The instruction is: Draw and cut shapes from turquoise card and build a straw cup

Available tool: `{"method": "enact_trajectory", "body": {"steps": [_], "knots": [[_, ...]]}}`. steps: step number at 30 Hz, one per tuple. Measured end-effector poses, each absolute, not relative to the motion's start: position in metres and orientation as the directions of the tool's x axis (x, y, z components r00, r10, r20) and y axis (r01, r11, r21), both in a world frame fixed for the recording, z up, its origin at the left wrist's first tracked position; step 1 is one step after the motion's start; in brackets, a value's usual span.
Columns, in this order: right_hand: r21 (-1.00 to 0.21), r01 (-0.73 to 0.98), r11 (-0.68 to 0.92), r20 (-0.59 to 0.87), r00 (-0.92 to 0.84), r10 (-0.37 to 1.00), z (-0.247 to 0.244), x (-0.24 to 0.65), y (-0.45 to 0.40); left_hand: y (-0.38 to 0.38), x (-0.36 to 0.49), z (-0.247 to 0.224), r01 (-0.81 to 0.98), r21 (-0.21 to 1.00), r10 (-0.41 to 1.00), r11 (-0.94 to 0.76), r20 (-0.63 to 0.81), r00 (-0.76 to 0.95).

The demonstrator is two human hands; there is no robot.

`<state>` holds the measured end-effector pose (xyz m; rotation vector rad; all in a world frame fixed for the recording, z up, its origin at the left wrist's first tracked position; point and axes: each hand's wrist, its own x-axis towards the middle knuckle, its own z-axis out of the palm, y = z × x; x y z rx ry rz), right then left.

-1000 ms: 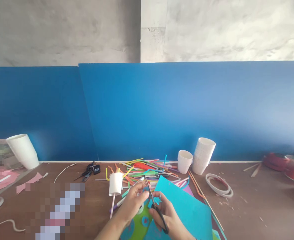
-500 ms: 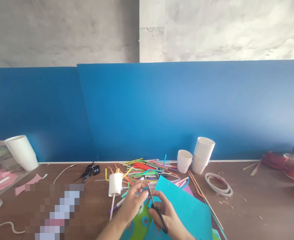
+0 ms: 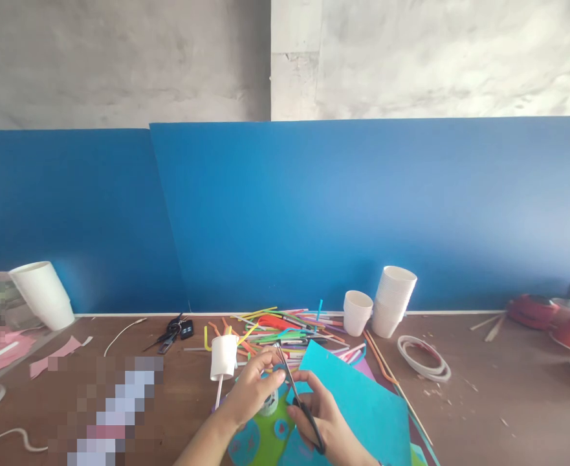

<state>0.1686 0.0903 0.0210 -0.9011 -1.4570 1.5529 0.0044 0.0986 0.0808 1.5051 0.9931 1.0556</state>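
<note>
My right hand (image 3: pixel 321 411) is closed round the black handles of a pair of scissors (image 3: pixel 290 383), whose blades point up and to the left. My left hand (image 3: pixel 259 383) pinches a small blue paper piece (image 3: pixel 281 368) beside the blades. Below the hands lies green paper (image 3: pixel 270 437) with blue round pieces on it, one being a small disc (image 3: pixel 281 429) with a red mark. A clear tape roll (image 3: pixel 269 404) sits just under my left hand. A large turquoise sheet (image 3: pixel 362 408) spreads to the right of the scissors.
Colourful straws (image 3: pixel 289 327) lie piled behind my hands. A white cup with yellow straws (image 3: pixel 223 357) stands to the left, near keys (image 3: pixel 173 330). Farther right are a single cup (image 3: pixel 358 313), a cup stack (image 3: pixel 394 301) and white tape rings (image 3: pixel 424 358).
My left hand and forearm have shifted slightly left, showing more of the tape roll and the blue discs. My right hand with the scissors has hardly moved.
</note>
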Motion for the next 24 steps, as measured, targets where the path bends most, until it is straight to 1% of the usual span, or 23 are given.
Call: {"method": "enact_trajectory", "body": {"steps": [5, 11, 16, 22, 24], "knots": [[-0.999, -0.045, -0.029, -0.006, -0.443, 0.897, 0.027, 0.168, 0.087, 0.101, -0.001, 0.087, 0.111, 0.972, 0.926, -0.208, 0.159, 0.341], [-0.999, -0.026, -0.039, -0.023, -0.453, 0.891, 0.032, 0.168, 0.085, 0.101, -0.006, 0.090, 0.150, 0.972, 0.925, -0.184, 0.119, 0.361], [-0.999, -0.019, -0.043, -0.029, -0.472, 0.881, 0.032, 0.167, 0.084, 0.101, -0.010, 0.095, 0.171, 0.963, 0.903, -0.209, 0.123, 0.411], [-0.997, 0.019, -0.073, -0.073, -0.465, 0.882, 0.036, 0.168, 0.082, 0.105, -0.017, 0.095, 0.249, 0.942, 0.901, -0.226, 0.105, 0.421], [-0.996, 0.035, -0.078, -0.085, -0.473, 0.877, 0.038, 0.169, 0.083, 0.107, -0.019, 0.095, 0.305, 0.922, 0.899, -0.237, 0.089, 0.429]]}}
